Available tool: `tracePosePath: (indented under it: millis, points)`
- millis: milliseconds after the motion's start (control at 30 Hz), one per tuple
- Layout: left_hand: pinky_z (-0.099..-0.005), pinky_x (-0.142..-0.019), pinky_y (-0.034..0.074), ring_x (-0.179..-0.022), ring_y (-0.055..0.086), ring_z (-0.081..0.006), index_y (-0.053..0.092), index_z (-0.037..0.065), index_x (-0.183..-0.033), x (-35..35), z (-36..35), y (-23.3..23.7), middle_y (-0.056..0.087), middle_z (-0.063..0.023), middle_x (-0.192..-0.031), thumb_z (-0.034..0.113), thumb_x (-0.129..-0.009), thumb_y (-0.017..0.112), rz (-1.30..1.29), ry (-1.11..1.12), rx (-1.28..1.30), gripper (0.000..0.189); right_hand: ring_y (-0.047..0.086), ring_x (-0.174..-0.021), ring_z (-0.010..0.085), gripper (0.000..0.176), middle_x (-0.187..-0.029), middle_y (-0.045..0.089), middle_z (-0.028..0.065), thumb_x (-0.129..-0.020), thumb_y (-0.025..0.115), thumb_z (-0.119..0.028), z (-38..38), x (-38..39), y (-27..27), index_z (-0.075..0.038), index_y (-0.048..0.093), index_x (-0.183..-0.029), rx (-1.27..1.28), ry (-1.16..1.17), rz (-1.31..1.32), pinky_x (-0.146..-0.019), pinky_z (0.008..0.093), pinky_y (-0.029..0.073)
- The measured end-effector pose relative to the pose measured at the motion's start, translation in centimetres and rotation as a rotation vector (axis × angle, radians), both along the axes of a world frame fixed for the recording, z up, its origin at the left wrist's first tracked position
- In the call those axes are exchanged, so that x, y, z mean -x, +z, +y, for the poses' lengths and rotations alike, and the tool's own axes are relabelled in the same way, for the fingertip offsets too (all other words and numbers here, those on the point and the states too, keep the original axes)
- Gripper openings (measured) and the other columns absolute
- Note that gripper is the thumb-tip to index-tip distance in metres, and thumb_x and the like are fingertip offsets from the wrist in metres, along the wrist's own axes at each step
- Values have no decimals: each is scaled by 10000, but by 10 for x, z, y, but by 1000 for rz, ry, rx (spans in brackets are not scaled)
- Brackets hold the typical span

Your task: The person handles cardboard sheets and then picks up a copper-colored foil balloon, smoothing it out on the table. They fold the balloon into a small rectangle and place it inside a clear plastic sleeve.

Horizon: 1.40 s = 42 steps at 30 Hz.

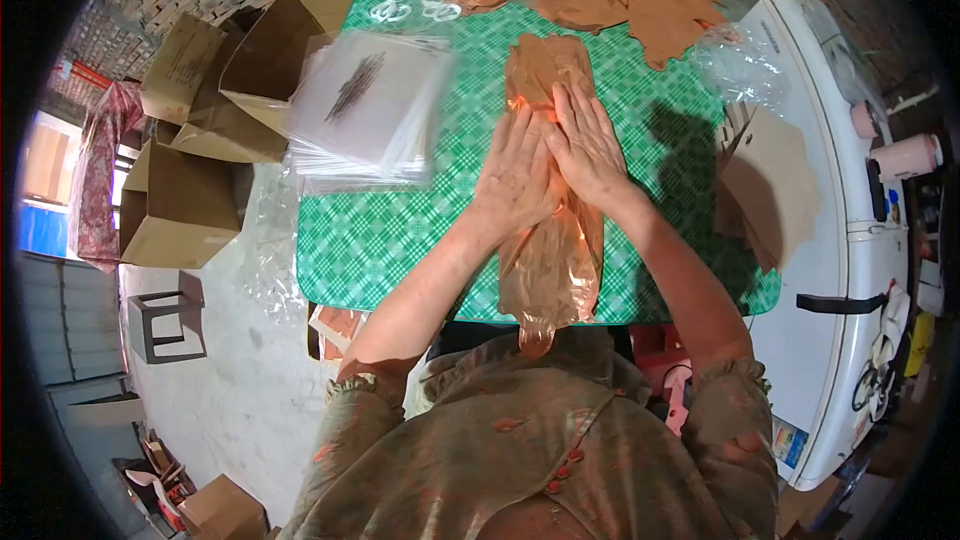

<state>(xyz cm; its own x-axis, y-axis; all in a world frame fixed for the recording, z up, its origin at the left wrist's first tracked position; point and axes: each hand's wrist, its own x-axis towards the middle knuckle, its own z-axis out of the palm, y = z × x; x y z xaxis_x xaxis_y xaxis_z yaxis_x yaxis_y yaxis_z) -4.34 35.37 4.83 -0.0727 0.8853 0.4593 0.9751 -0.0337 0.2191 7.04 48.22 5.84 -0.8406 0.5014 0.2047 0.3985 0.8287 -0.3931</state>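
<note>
Here, left hand (517, 172) and right hand (588, 148), fingers straight, press brown wrap (551, 280), likely to flatten it.

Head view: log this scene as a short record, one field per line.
left hand: open, palm down on shiny tan film
right hand: open, palm down on same film
shiny tan film: lengthwise between body and far edge
surface: green checked tablecloth
left: stacked clear sheets
far edge: more tan pieces
beyond table, left: cardboard boxes
</note>
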Motion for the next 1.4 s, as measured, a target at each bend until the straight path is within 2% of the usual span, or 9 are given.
tracePosePath:
  millis: [200, 300, 333, 433, 600, 867, 1167, 1233, 1400]
  points:
    - [-572, -1261, 243, -1491, 346, -500, 410, -140, -1485, 6, -1, 4, 419, -344, -1555, 176, -871, 556, -220, -38, -76, 706, 130, -1620, 320, 736, -1706, 244, 236, -1119, 225, -473, -1, -4, 2, 45, 194, -1642, 20, 25, 29, -1321, 440, 49]
    - [-568, -1255, 256, -1484, 351, -509, 400, -128, -1492, 16, 1, 21, 419, -350, -1549, 143, -852, 565, -368, -11, -189, 715, 152, -1615, 325, 708, -1703, 257, 231, -1122, 267, -442, -2, 1, -1, 46, 227, -1634, -23, -18, -4, -1320, 445, 61]
    - [-562, -1240, 286, -1467, 366, -520, 423, -92, -1483, 18, 0, 23, 450, -342, -1520, 124, -869, 574, -374, 42, -225, 669, 158, -1613, 327, 694, -1701, 263, 231, -1117, 291, -419, -3, 1, -2, 48, 244, -1628, -55, -19, -1, -1319, 449, 67]
    - [-514, -1262, 282, -1530, 321, -454, 412, -13, -1526, 20, -2, 40, 423, -266, -1590, 119, -956, 546, -452, 114, -232, 601, 176, -1607, 335, 659, -1694, 282, 232, -1099, 359, -356, -2, 1, -8, 53, 290, -1611, -167, -27, 1, -1317, 462, 82]
    - [-525, -1219, 355, -1439, 449, -456, 439, 7, -1515, 19, 1, 30, 502, -270, -1513, 40, -942, 583, -385, -49, -156, 591, 189, -1603, 340, 653, -1683, 309, 232, -1055, 414, -308, -2, 4, -11, 55, 332, -1592, -302, -47, -75, -1313, 479, 93]
    - [-544, -1204, 372, -1396, 508, -423, 418, 21, -1547, 15, 2, 20, 568, -227, -1464, 6, -914, 585, -256, -85, -104, 654, 176, -1611, 320, 669, -1698, 289, 215, -1043, 393, -315, -5, 3, -7, 44, 321, -1603, -158, -48, -6, -1316, 472, 74]
    - [-534, -1258, 287, -1486, 404, -425, 341, -14, -1586, 2, 9, 27, 453, -235, -1581, 110, -935, 618, -161, 0, -107, 719, 146, -1617, 329, 716, -1712, 237, 231, -1094, 277, -420, 3, -3, -4, 53, 239, -1630, 47, 2, 77, -1317, 462, 62]
    - [-534, -1260, 280, -1496, 393, -418, 365, -19, -1574, -2, 12, 19, 448, -239, -1585, 173, -961, 608, -131, 25, -122, 686, 130, -1620, 333, 736, -1716, 212, 244, -1104, 238, -449, 2, -6, 3, 53, 197, -1640, 206, -29, 226, -1317, 462, 60]
    - [-527, -1265, 268, -1517, 369, -399, 434, -20, -1542, -5, 8, 4, 416, -243, -1609, 318, -1024, 545, 20, 33, -66, 629, 108, -1625, 333, 748, -1717, 192, 257, -1110, 220, -469, 3, -8, 6, 43, 157, -1652, 202, -43, 256, -1314, 469, 56]
